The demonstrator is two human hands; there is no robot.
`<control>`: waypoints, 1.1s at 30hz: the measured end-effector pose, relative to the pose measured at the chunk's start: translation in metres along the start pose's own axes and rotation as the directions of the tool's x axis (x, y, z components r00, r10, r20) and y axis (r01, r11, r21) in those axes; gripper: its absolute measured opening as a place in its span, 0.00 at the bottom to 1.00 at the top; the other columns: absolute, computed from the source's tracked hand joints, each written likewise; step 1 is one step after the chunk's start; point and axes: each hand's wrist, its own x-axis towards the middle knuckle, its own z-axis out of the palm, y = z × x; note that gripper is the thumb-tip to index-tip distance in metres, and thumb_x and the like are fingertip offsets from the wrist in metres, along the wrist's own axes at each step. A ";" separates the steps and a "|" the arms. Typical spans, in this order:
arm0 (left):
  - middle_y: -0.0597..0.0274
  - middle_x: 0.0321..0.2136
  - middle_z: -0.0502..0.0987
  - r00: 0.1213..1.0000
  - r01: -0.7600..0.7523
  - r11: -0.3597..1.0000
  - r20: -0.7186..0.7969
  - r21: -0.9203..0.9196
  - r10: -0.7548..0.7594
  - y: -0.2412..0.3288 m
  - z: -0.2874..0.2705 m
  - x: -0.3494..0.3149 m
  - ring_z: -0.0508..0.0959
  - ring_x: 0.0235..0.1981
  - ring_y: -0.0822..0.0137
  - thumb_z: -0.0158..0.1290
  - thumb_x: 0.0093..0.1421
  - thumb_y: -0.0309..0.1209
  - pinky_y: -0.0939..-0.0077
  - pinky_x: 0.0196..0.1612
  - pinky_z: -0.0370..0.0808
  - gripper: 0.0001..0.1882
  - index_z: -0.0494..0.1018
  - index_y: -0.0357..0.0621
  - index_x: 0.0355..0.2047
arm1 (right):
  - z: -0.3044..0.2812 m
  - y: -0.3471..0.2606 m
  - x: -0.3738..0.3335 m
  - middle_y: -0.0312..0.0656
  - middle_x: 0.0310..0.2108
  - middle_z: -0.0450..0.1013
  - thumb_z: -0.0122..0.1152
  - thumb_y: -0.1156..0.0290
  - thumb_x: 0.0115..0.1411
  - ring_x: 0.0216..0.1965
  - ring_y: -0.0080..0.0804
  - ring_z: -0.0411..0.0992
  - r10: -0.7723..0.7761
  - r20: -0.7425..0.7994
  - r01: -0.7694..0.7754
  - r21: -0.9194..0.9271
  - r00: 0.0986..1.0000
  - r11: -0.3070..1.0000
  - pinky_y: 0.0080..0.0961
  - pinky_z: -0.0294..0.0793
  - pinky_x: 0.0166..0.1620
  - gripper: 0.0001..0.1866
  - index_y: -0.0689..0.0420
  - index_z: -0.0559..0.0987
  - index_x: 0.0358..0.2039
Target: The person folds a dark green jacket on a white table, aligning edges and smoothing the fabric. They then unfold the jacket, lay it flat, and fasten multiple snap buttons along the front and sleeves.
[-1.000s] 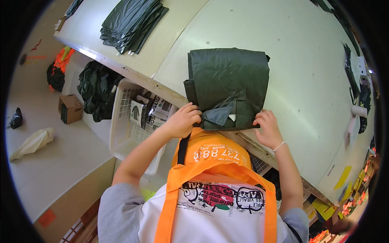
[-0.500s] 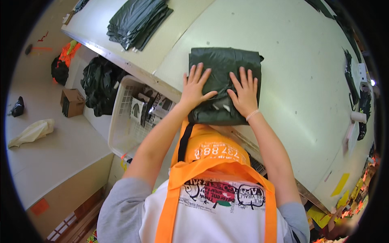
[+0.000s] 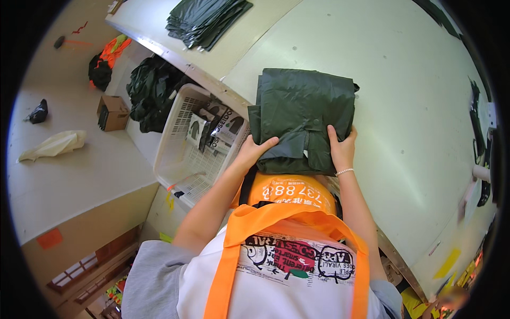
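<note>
In the head view, a folded dark green garment (image 3: 297, 95) lies at the near edge of the bench (image 3: 404, 101). The left hand (image 3: 257, 152) grasps its left near corner and the right hand (image 3: 342, 148) its right side, thumbs on top; 0.5 s ago the 2 hands lay flat on the bundle, fingers spread. A small white tag (image 3: 306, 153) shows at the garment's near part, too small to read.

White characters and digits are printed on the orange apron (image 3: 297, 187), and the white shirt (image 3: 276, 300) carries black lettering with a red shape and a green leaf. Black-and-white packets (image 3: 217, 126), marked with large letters and a garment picture, lie in a white plastic basket (image 3: 168, 139) beside the bench's near edge. Farther left on the bench is a stack of dark green pieces (image 3: 206, 21).
</note>
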 end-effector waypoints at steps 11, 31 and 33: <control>0.39 0.47 0.69 0.978 -0.115 0.888 -0.108 0.446 0.181 -0.018 0.000 -0.013 0.71 0.50 0.48 0.70 0.39 0.40 0.65 0.53 0.69 0.49 0.53 0.27 0.52 | 0.005 -0.035 -0.022 0.68 0.57 0.56 0.73 0.61 0.44 0.52 0.60 0.65 -0.300 0.095 0.313 -0.196 0.949 0.929 0.42 0.67 0.53 0.63 0.50 0.33 0.67; 0.52 0.34 0.79 0.604 -0.752 0.432 0.782 0.497 0.152 0.198 -0.096 0.200 0.79 0.36 0.63 0.49 0.57 0.30 0.69 0.42 0.73 0.11 0.79 0.43 0.37 | 0.164 -0.145 0.098 0.68 0.61 0.52 0.53 0.72 0.54 0.39 0.46 0.67 -0.515 0.380 0.405 -0.912 0.768 -0.068 0.33 0.64 0.45 0.34 0.41 0.61 0.63; 0.52 0.37 0.78 0.678 -0.538 0.356 0.141 0.764 0.721 0.231 -0.142 0.293 0.77 0.39 0.55 0.52 0.55 0.29 0.67 0.43 0.74 0.09 0.78 0.42 0.34 | 0.157 -0.164 0.101 0.66 0.56 0.59 0.59 0.70 0.49 0.39 0.46 0.67 -0.444 0.421 0.488 -0.872 0.791 0.043 0.33 0.65 0.44 0.38 0.41 0.61 0.63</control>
